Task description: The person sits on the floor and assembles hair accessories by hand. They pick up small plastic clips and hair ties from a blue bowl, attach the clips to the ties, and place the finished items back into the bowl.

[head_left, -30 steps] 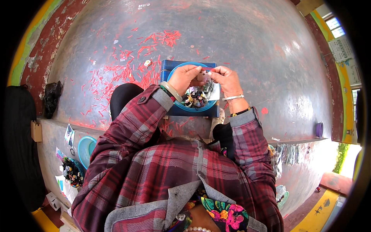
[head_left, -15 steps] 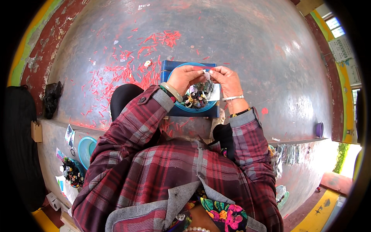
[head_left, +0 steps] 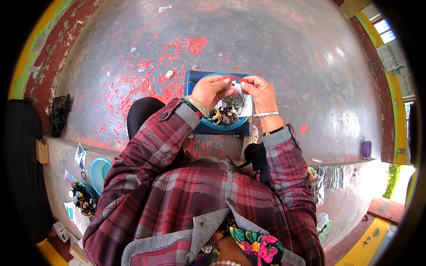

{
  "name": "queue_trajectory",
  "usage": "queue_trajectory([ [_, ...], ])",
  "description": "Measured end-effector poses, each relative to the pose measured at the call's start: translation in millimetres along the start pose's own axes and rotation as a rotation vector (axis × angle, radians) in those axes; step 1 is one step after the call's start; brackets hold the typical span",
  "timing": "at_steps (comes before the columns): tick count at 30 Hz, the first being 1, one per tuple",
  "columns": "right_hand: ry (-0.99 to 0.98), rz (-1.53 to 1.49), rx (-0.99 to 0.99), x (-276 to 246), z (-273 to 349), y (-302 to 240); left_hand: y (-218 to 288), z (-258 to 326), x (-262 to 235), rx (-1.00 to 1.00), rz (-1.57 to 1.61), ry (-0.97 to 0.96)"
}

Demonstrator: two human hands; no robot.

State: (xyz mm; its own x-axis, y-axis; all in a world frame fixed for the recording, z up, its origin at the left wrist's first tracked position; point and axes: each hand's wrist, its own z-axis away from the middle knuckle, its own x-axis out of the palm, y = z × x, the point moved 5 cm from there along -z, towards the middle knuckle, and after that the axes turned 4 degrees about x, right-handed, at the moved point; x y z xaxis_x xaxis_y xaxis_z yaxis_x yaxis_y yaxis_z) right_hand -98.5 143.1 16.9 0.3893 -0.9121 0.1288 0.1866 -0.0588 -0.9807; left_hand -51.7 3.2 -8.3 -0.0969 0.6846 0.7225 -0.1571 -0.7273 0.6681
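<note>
Your jacket [head_left: 195,177] looks like matt woven cloth, your basin [head_left: 225,128] smooth plastic. The floor [head_left: 293,48] around you resembles concrete with a worn sheen; the bag [head_left: 60,116], crinkled glossy plastic.

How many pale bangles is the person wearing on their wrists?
2. One pale bangle circles the wrist of the left hand, and another pale bangle circles the wrist of the right hand. More could be hidden under the plaid sleeves.
</note>
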Motion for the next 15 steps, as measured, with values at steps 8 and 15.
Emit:
queue_trajectory([
  [8,0.020,-0.037,0.044,-3.4,-3.2,5.4,-1.8,-1.7,-4.2,0.002,-0.013,0.032],
  [15,0.030,0.031,0.035,-4.0,-2.2,3.0,-0.9,0.6,-3.4,0.002,0.006,0.063],
])
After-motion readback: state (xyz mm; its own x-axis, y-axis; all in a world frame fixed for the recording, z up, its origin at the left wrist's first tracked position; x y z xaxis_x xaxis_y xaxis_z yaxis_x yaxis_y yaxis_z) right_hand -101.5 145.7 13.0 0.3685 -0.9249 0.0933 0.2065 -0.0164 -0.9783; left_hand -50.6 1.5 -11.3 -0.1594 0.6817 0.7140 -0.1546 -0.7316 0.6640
